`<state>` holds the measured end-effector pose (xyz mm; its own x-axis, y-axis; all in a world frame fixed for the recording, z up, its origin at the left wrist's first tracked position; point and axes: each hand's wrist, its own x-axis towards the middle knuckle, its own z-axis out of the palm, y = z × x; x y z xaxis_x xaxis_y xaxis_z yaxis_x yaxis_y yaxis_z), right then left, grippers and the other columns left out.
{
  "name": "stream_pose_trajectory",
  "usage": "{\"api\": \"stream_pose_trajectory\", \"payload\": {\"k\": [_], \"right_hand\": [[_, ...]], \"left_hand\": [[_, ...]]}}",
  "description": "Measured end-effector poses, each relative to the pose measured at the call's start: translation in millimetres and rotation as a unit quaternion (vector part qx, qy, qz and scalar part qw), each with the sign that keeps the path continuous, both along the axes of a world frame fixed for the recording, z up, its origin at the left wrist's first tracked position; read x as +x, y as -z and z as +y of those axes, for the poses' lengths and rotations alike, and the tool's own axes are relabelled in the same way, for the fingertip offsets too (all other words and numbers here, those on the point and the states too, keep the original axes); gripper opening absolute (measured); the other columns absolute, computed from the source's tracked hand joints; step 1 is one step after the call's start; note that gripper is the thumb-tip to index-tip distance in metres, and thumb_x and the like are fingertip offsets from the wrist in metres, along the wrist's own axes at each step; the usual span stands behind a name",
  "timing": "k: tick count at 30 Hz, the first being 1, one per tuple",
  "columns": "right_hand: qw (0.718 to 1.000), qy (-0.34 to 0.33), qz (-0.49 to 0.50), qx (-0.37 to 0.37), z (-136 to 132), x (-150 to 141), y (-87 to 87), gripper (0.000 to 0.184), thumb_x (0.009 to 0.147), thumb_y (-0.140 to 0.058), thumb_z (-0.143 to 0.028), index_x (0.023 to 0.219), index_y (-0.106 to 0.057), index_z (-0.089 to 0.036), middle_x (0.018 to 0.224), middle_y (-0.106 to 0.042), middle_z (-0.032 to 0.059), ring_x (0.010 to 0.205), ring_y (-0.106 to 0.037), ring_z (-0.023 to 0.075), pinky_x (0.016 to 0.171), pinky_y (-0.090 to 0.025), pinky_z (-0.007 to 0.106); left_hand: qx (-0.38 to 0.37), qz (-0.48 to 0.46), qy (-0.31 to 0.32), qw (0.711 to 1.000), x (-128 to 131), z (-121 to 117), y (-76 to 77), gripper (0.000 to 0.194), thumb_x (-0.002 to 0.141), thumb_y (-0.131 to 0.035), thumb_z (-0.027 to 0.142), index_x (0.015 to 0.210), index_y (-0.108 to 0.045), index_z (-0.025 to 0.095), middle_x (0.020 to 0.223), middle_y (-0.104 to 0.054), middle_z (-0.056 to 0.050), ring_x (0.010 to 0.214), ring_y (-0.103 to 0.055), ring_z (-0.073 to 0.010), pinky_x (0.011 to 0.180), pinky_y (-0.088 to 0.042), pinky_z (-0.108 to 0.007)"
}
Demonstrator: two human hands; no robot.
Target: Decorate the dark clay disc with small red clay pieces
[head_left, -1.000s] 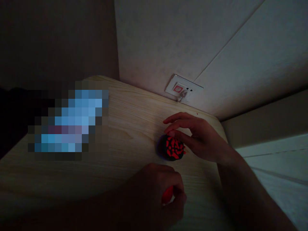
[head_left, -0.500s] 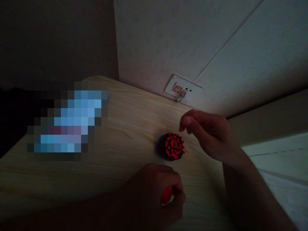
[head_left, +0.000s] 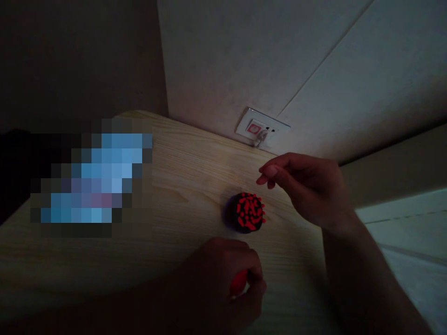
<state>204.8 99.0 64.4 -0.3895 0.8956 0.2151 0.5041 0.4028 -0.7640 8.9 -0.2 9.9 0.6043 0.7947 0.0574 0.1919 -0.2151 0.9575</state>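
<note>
Clasps round red clay-like lump [head_left: 239, 282] in left hand [head_left: 218, 274]. Pinches with right hand [head_left: 314, 190], contents untellable, one o'clock from black red-studded dome [head_left: 246, 213]; apparently mid-studding, needing light placement.

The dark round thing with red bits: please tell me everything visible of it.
The dark round thing rests on the wood-grain table, its top scattered with raised red bits, some rounded, some long, a few jutting at its edge. It may be clay; the dim light leaves that unsure. Neither the left hand nor the right hand touches it.

A red-flecked black lump [head_left: 247, 212] sits near a red lump [head_left: 239, 282].
</note>
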Motion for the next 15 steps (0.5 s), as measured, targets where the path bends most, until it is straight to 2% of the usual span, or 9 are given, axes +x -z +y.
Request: {"api": "stream_pose_trajectory", "payload": {"k": [6, 8, 11, 15], "right_hand": [[1.000, 0.010, -0.010, 0.021, -2.6, 0.0, -0.7, 0.014, 0.087, -0.083, -0.040, 0.083, -0.083, -0.026, 0.075, -0.080, 0.0024, 0.060, -0.066, 0.0174, 0.054, -0.051, 0.031], [0.999, 0.020, 0.011, 0.026, -3.1, -0.6, -0.1, 0.008, 0.083, -0.087, -0.035, 0.087, -0.085, -0.028, 0.079, -0.081, 0.0019, 0.063, -0.069, 0.0171, 0.057, -0.053, 0.031], [0.998, 0.016, 0.050, 0.020, -3.4, -2.3, 0.2, 0.010, 0.080, -0.089, -0.026, 0.089, -0.085, -0.029, 0.083, -0.082, 0.0014, 0.071, -0.073, 0.0182, 0.066, -0.059, 0.032], [0.998, 0.021, 0.065, 0.011, -3.1, -3.5, -1.0, 0.010, 0.079, -0.090, -0.026, 0.087, -0.084, -0.028, 0.082, -0.081, 0.0016, 0.072, -0.073, 0.0193, 0.069, -0.061, 0.034]], "left_hand": [[-0.006, -0.001, -0.004, 1.000, -1.4, -2.7, -0.7, 0.013, 0.082, -0.063, 0.009, 0.072, -0.069, 0.015, 0.068, -0.068, -0.001, 0.063, -0.063, -0.0133, 0.066, -0.049, -0.021], [-0.002, -0.004, -0.004, 1.000, -1.4, -3.1, 0.0, 0.012, 0.082, -0.063, 0.009, 0.072, -0.069, 0.015, 0.068, -0.069, -0.001, 0.063, -0.064, -0.0134, 0.067, -0.049, -0.021], [-0.002, -0.002, -0.011, 1.000, -0.3, -1.9, 0.9, 0.012, 0.081, -0.064, 0.008, 0.073, -0.071, 0.014, 0.069, -0.070, -0.002, 0.064, -0.065, -0.0133, 0.067, -0.048, -0.020], [0.002, 0.004, -0.002, 1.000, 0.9, -0.1, 0.9, 0.012, 0.081, -0.064, 0.008, 0.074, -0.071, 0.013, 0.069, -0.071, -0.002, 0.063, -0.064, -0.0129, 0.064, -0.048, -0.020]]}}
